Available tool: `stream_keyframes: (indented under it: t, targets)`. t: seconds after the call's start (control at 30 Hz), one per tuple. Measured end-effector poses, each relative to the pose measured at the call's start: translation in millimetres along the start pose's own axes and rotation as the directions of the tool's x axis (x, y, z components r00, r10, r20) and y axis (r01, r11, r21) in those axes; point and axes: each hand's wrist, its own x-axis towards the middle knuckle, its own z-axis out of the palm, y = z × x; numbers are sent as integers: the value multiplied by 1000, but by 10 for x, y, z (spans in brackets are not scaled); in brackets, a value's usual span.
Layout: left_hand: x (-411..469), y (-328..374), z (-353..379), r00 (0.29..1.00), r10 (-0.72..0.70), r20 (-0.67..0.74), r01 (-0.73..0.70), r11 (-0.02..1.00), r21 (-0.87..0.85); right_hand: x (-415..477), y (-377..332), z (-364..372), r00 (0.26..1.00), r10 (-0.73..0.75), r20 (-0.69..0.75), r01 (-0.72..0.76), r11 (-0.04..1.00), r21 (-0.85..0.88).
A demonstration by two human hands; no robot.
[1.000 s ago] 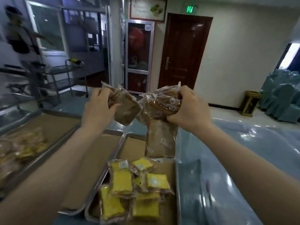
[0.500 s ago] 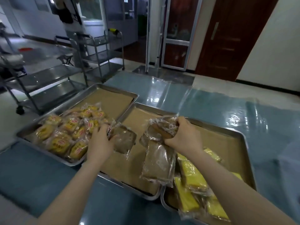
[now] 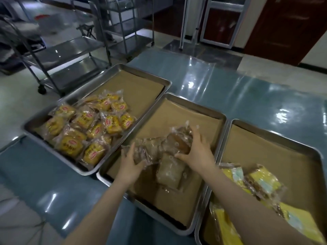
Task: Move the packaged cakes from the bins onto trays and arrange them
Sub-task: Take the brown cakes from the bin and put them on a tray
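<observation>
Head cam, the only view. Three steel trays sit side by side on the blue table point(image 3: 230, 82), rims touching or v close to it.

In the mid tray point(image 3: 194, 103) the brown packs are bunched about halfway along. Bare paper liner shows across the far half and along the near end, so that's the open room.

- **Left hand** point(image 3: 130, 165) grips the first brown pack point(image 3: 145, 152) at its near edge, thumb and fingers curled round it. Long axis runs roughly left-right.
- **Right hand** point(image 3: 198, 152) holds the second brown pack point(image 3: 182, 140), fingers curled over the top. Can't tell its axis bc the wrapper's crumpled.
- **Third brown pack** point(image 3: 169, 171) lies flat on the liner between the wrists, long axis near-to-far, tilted a bit.

Left tray point(image 3: 146, 73) has round yellow cakes point(image 3: 88, 128) piled at the near end. Right tray point(image 3: 274, 137) has yellow packs point(image 3: 261, 183) at the near end, by the right forearm.
</observation>
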Motion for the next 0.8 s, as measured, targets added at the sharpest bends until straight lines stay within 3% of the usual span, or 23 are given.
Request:
stream_keyframes:
  t: [0.1,0.2,0.37,0.6,0.8]
  targets:
    - [-53,-77,17,998,8,-58,6,973,231,7,95,129,995,33,99,-17,988,-155]
    - [-159,-62,29,988,107,-108,-63,936,346,-109,174,172,994,1,106,22,978,-208]
    - [-502,77,11,956,292,26,-274,858,434,-476,159,85,992,-100,72,110,981,-160]
    - [-1157,308,77,800,578,163,-569,644,511,-1271,201,-272,973,-227,-33,224,971,-84]
    - [-1621,925,437,625,721,298,-735,417,534,-1969,372,-1045,953,-205,-224,177,974,-138]
